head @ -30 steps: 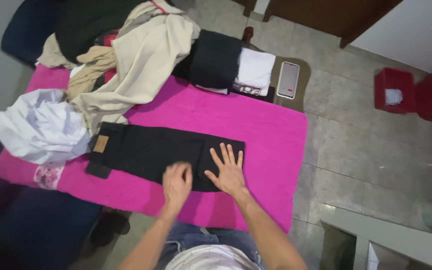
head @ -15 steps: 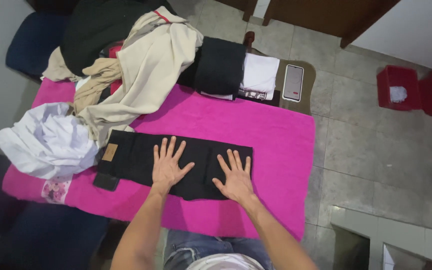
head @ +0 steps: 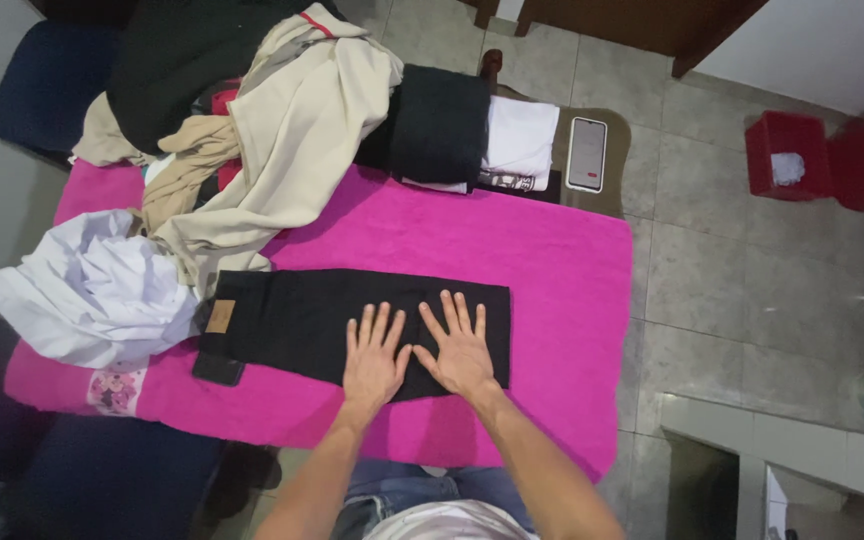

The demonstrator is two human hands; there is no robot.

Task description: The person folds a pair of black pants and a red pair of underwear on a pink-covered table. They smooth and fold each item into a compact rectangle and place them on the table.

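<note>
Left hand has slid in beside the right hand; both lie open, flat on the folded black trousers.

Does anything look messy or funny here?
Yes: a heap of crumpled clothes sprawls over the pink towel's far-left end, and a white garment droops off its edge. The black trousers lie flat.

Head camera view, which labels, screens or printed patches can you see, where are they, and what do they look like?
Leather patch: tan rectangle on the waistband of the black trousers.
Phone: upright rectangle with a pale lit screen, on the brown stool.
Flower print: pale patch on the pink towel, near left edge.
</note>
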